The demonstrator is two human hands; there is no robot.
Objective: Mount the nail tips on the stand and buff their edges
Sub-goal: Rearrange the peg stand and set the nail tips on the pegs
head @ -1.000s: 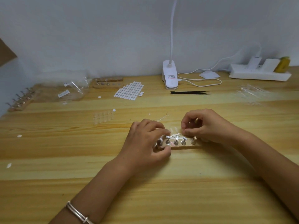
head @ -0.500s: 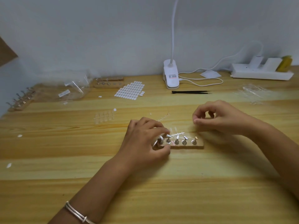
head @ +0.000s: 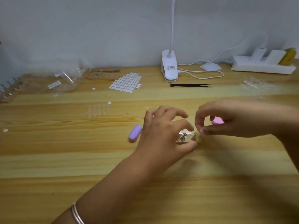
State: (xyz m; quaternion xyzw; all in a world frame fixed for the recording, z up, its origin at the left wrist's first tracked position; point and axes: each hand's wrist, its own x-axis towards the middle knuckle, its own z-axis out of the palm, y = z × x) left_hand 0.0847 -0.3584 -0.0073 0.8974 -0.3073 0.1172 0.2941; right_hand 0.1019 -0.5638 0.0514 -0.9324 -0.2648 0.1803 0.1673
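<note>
Step in hand, as I judge it: buffing. My left hand [head: 163, 135] grips the nail-tip stand [head: 186, 139] on the worktop [head: 97, 159]. My right hand [head: 234, 120] curls round a pink buffer [head: 217, 121] beside the stand's right end. Next move calls for light strokes along one tip edge.

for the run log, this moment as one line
left grip: holds stand | right grip: at stand's right end, hold unclear | purple buffer: on table

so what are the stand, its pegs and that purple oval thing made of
Stand: looks like pale wood, matte, though blurred. Pegs: shiny silver, likely metal. Purple oval: smooth matte lilac, plastic or foam; cannot tell which.
</note>
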